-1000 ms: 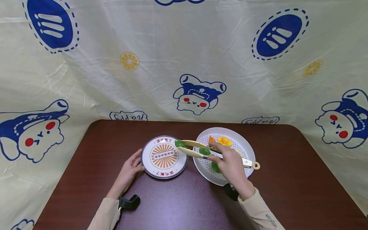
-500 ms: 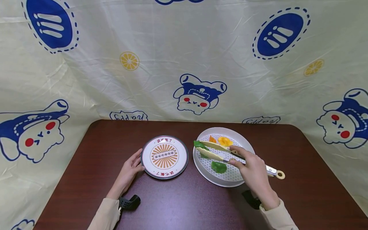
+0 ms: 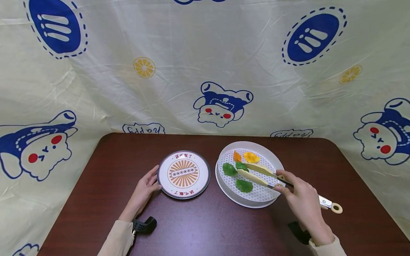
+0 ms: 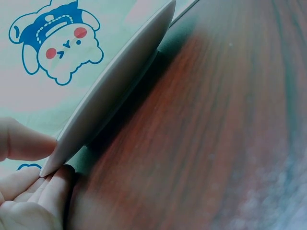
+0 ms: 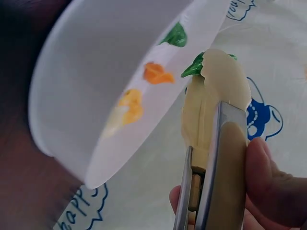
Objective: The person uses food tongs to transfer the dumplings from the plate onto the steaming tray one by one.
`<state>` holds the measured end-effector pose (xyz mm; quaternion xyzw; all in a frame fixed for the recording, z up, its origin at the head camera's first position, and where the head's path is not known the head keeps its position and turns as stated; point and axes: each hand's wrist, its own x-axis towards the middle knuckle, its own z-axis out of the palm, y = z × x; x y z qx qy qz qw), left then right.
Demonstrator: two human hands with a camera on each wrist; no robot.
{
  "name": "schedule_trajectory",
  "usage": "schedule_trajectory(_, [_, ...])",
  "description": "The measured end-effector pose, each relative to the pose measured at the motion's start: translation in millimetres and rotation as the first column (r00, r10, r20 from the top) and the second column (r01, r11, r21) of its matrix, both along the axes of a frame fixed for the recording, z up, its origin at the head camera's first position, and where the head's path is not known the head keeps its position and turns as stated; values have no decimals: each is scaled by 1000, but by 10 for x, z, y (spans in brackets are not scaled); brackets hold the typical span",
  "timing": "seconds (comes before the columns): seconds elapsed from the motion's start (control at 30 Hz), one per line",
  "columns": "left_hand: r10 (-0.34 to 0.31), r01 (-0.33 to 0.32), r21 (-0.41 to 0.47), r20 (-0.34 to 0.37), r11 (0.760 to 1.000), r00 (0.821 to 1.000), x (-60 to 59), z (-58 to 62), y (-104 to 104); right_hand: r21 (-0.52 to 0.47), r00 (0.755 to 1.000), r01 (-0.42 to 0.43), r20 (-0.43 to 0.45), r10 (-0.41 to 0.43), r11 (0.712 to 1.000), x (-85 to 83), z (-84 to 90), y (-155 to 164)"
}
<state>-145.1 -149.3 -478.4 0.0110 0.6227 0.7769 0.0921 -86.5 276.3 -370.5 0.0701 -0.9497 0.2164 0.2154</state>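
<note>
My right hand point(image 3: 301, 199) grips cream tongs point(image 3: 256, 173) by the metal handle. The tong tips pinch a small green piece point(image 3: 241, 166) low over the white dish point(image 3: 253, 203) and its perforated insert. In the dish lie two more green pieces point(image 3: 229, 169) point(image 3: 244, 185), an orange piece point(image 3: 236, 156) and a yellow one point(image 3: 251, 156). The right wrist view shows the tongs point(image 5: 216, 124) closed with green point(image 5: 194, 67) at their tip. My left hand point(image 3: 145, 185) rests on the table, fingertips point(image 4: 33, 196) touching the rim of the patterned plate point(image 3: 183, 174), which is bare.
The brown table point(image 3: 198, 227) has rounded far corners. A cream printed cloth point(image 3: 205, 71) hangs behind it and down both sides. A black wrist mount point(image 3: 144, 224) sits by my left sleeve, another point(image 3: 301, 233) by my right.
My right hand has drawn the tongs and the pinched green piece rightward, from the patterned plate's right rim back over the white dish. The left hand has stayed put.
</note>
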Motion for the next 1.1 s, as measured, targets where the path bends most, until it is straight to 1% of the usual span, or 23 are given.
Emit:
schedule_trajectory(0.27, [3,-3,-3,-7,1000,1000,-5,-15,3,32,999,31,-18,-30,999,66,-22,171])
schedule_trajectory(0.6, [0,0,-1,-11,1000,1000,-3,-7,7,78,998,63,17,-65,995,88,-12,278])
schedule_trajectory(0.8, [-5,5,9,-7,1000,1000,-3,7,-1,97,997,67,38,-71,993,70,-4,296])
schedule_trajectory(1.1, [-8,8,33,-10,999,1000,4,4,0,117,995,68,70,-76,991,0,-18,259])
